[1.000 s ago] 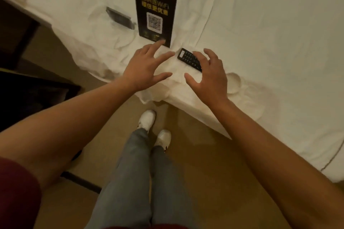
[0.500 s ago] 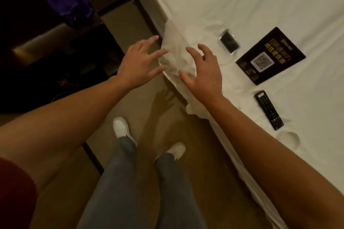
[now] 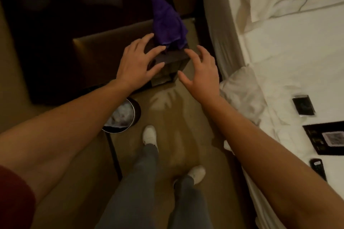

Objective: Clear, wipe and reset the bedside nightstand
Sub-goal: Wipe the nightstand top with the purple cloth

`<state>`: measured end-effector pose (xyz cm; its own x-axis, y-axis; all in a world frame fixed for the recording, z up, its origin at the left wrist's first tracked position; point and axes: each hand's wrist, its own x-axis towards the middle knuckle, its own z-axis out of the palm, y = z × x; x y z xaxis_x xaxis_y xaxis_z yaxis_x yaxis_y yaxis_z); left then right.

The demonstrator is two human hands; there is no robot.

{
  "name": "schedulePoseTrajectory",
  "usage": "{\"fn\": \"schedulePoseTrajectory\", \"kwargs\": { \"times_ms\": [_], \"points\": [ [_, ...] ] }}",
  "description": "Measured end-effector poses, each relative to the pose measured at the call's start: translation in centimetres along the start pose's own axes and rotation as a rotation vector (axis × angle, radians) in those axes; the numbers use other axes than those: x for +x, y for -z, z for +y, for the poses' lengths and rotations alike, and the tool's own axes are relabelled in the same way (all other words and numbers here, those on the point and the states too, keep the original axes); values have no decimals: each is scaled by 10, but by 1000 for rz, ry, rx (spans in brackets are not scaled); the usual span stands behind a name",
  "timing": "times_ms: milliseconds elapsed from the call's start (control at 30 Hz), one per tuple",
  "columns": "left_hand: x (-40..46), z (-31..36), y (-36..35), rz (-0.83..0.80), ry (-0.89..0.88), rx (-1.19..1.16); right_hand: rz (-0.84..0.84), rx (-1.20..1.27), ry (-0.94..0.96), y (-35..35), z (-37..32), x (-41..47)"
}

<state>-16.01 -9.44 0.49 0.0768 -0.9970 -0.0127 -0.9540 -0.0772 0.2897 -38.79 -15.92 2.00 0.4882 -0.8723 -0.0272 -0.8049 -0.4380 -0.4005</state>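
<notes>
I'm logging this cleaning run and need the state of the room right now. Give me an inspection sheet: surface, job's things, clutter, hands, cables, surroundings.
Surface: dark wooden nightstand top, dim, bare where visible.
Job's things: crumpled purple cloth on the nightstand's corner nearest the bed.
Clutter: black remote control, black QR-code card and small dark glossy packet lying on the white bed sheet.
Hands: left hand and right hand both open, fingers spread, near the cloth, holding nothing.
Cables: nothing seen.
Surroundings: round dark waste bin with a liner, on the brown floor beside the nightstand.
</notes>
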Motion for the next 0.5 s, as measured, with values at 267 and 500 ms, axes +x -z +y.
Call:
{"fn": "schedulePoseTrajectory", "kwargs": {
  "times_ms": [267,500],
  "points": [
    [-3,-95,14,-28,201,39,-30,-48,91,-28,-51,68],
    [-1,-123,12,-23,371,42,-157,-90,6,-49,-53,120]
  ]
}}
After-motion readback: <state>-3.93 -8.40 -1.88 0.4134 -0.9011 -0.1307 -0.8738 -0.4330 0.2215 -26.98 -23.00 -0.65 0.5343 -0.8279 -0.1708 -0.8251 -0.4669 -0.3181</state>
